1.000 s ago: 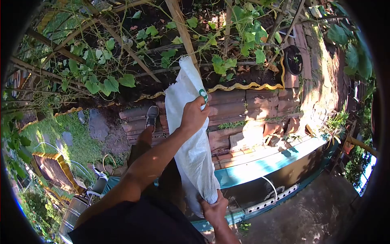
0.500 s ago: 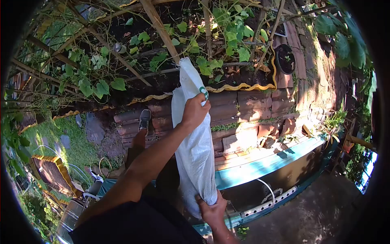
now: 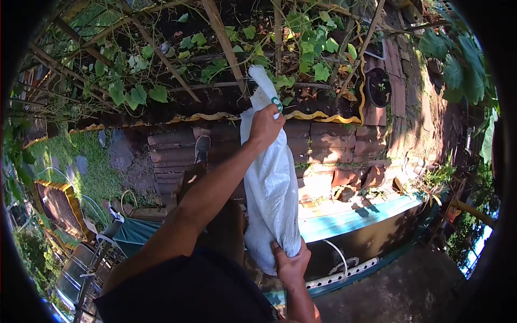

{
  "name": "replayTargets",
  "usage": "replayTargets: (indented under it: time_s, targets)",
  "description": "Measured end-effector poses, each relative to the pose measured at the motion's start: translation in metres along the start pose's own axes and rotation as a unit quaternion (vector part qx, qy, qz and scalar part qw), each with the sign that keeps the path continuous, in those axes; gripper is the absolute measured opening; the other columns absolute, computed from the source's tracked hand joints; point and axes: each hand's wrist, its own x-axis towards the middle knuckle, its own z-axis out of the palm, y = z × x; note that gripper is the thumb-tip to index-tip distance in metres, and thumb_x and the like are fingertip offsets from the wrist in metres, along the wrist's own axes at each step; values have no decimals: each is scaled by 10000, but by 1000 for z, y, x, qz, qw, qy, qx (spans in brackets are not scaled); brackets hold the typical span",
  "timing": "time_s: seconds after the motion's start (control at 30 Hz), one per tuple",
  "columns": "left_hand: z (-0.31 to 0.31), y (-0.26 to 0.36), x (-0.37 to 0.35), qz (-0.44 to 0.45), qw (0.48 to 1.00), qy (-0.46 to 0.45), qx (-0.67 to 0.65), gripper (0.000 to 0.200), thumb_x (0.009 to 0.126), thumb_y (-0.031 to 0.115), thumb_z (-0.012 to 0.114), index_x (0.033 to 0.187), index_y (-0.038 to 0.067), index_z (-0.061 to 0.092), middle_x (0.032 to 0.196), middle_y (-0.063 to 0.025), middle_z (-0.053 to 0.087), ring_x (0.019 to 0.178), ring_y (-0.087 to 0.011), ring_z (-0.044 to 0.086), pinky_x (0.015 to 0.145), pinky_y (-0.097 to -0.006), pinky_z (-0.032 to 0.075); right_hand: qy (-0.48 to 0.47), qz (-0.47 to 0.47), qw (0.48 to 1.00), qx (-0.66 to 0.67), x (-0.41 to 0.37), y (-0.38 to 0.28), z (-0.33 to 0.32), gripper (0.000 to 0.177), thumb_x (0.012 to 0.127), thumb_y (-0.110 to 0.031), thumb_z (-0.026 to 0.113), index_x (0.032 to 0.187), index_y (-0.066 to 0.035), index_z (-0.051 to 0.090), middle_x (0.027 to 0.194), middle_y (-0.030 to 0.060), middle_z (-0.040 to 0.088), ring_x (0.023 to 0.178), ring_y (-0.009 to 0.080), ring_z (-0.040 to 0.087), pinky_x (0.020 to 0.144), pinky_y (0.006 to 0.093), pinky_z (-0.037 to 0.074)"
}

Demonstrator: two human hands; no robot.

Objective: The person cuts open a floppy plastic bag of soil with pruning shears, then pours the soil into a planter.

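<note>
A long white woven sack (image 3: pixel 272 188) with a bit of green print hangs stretched out in front of me. My left hand (image 3: pixel 266 128) is wrapped round its gathered upper part, and the frayed mouth end sticks out above my fist. Down at the full, rounded lower end, my right hand (image 3: pixel 291 264) grips the sack's side, thumb showing on the near face. The sack looks bulky below, but what is inside is hidden.
Vines on wooden poles grow in a garden bed (image 3: pixel 301 114) with wavy yellow edging. Brown roof tiles (image 3: pixel 334 142) pave the path. A pond with a blue-green rim (image 3: pixel 361 215) and a white perforated pipe (image 3: pixel 344 273) lies right. A potted seedling (image 3: pixel 379 87) stands beyond.
The sack and both hands have moved slightly right in view, with the lower end a little higher. My grips stay the same. The sack's top end tilts more to the left.
</note>
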Motion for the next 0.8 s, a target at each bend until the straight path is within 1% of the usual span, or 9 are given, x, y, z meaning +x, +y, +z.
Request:
replayTargets:
  time_s: [0.1, 0.17, 0.3, 0.43, 0.53, 0.63, 0.73, 0.77, 0.8]
  targets:
    - [4, 13, -6, 0, 1000, -16, 19, 177, 839, 123, 661, 835, -41, 594, 696, -211, 622, 605, -268, 635, 594, -380, 467, 3, 24, 992, -126, 5, 2, -13, 408, 770, -200, 803, 1024, 81, 651, 862, 233, 717, 805, 338, 726, 773, 378, 546]
    - [9, 3, 1, 33, 999, 5, 31, 193, 834, 136, 668, 843, -45, 599, 709, -225, 632, 621, -299, 655, 605, -400, 478, 31, -64, 995, -75, 6, -1, -17, 412, 772, -226, 802, 1014, 67, 645, 806, 208, 700, 762, 316, 709, 728, 375, 527]
    - [11, 20, 10, 17, 999, -27, 14, 212, 829, 148, 668, 809, -46, 585, 689, -229, 620, 626, -318, 642, 622, -424, 474, 58, 20, 995, -78, 7, -34, -29, 361, 786, -199, 783, 996, 56, 638, 805, 188, 703, 751, 260, 704, 739, 360, 525]
    - [15, 23, 19, 2, 999, -47, 24, 211, 821, 148, 667, 799, -45, 584, 691, -236, 617, 631, -331, 650, 616, -430, 472, 54, -66, 995, -51, -3, -43, -28, 353, 818, -192, 772, 1010, 70, 636, 819, 184, 708, 769, 183, 678, 737, 343, 526]
    - [23, 26, 27, 8, 998, -59, 8, 215, 820, 152, 669, 799, -44, 584, 699, -240, 618, 639, -336, 653, 619, -434, 472, 56, 43, 996, -46, 7, -56, -34, 355, 809, -176, 787, 1027, 67, 647, 807, 157, 716, 762, 155, 675, 735, 333, 529]
    - [24, 27, 32, 23, 997, -52, 46, 210, 819, 147, 669, 807, -47, 590, 706, -241, 626, 654, -338, 663, 625, -435, 477, 43, -63, 991, -112, -2, -47, -30, 333, 808, -165, 778, 1010, 62, 644, 769, 168, 707, 710, 172, 680, 698, 343, 533]
    - [32, 22, 41, 15, 996, -78, 47, 215, 823, 157, 671, 810, -40, 586, 714, -238, 626, 663, -338, 659, 630, -433, 476, 80, 28, 996, -25, 4, -55, -26, 313, 805, -156, 778, 985, 61, 642, 766, 170, 706, 730, 168, 691, 697, 349, 533]
    - [38, 19, 42, 37, 995, -88, 44, 221, 823, 165, 671, 808, -36, 581, 711, -233, 621, 667, -342, 651, 630, -432, 473, 63, 73, 989, -112, 4, -63, -31, 274, 823, -144, 773, 955, 55, 640, 757, 137, 705, 729, 128, 652, 687, 334, 522]
    - [39, 26, 49, 35, 993, -100, 47, 217, 816, 164, 670, 835, -40, 596, 744, -243, 632, 707, -363, 655, 659, -441, 483, 79, 36, 992, -92, 4, -64, -30, 264, 827, -142, 771, 945, 53, 639, 754, 130, 702, 724, 121, 638, 680, 330, 518]
